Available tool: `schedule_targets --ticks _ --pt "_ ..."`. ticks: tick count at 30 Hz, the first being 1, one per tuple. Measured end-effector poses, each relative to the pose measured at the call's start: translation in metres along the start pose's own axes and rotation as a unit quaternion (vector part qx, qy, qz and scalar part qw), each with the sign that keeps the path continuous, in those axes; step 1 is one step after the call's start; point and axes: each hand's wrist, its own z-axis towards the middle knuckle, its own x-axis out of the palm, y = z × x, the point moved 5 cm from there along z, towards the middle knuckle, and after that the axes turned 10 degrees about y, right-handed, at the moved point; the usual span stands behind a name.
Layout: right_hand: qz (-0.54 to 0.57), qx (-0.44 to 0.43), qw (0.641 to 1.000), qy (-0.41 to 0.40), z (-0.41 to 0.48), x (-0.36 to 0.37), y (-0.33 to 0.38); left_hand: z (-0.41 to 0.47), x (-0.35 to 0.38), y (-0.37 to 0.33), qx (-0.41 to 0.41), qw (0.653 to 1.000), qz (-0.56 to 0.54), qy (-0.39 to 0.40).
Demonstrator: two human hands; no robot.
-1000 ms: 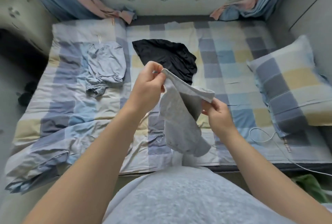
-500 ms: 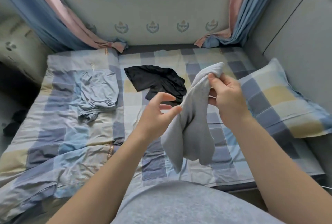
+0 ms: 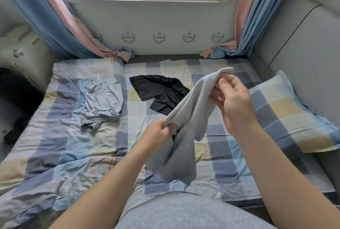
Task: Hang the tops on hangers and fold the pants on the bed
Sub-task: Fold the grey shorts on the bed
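Grey is what we hold: the grey garment [image 3: 184,118] hangs in the air over the bed [image 3: 64,146], stretched between our hands. Our left hand [image 3: 158,135] is clenched round a bunched fold low down; our right hand [image 3: 233,103], higher up, pinches the top end. Beyond the left hand lies a black garment [image 3: 161,92], with a crumpled light blue garment [image 3: 103,100] farther left. Just right of the right hand rests a checked pillow [image 3: 287,114].

Torso in light grey heathered top [image 3: 193,212], plain soft knit, filling frame at 6 o'clock; forearms [image 3: 110,182] bare, at 7 and 5 o'clock; left hand [image 3: 158,134], right hand [image 3: 233,103] bare.
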Motion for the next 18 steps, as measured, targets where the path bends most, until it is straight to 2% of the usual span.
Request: schedule_targets --ticks 1,3,5,8,11,13,16,18 --pt "-0.026 0.009 1.000 -0.001 0.002 -0.003 -0.005 0.001 -0.005 0.000 -0.002 1.000 -0.018 -0.012" --pt "-0.073 0.018 0.997 0.000 0.000 -0.009 -0.015 -0.001 -0.015 0.000 -0.002 0.991 -0.129 -0.044" --pt "-0.111 0.018 0.993 0.024 -0.005 -0.011 -0.025 -0.007 -0.025 -0.005 -0.002 0.961 -0.265 -0.081" --pt "-0.147 0.073 0.978 0.127 -0.019 0.001 -0.047 -0.015 -0.039 -0.024 0.005 0.912 -0.400 -0.091" --pt "-0.195 0.165 0.931 0.260 -0.041 0.022 -0.076 -0.019 -0.048 -0.043 0.014 0.868 -0.489 -0.081" --pt "-0.185 0.205 0.913 0.301 -0.055 0.037 -0.094 -0.022 -0.049 -0.055 0.014 0.837 -0.543 -0.065" --pt "-0.200 0.204 0.921 0.266 -0.060 0.044 -0.112 -0.021 -0.047 -0.063 0.020 0.794 -0.607 -0.037" --pt "-0.211 0.191 0.935 0.213 -0.054 0.037 -0.114 -0.018 -0.050 -0.062 0.023 0.792 -0.609 -0.049"
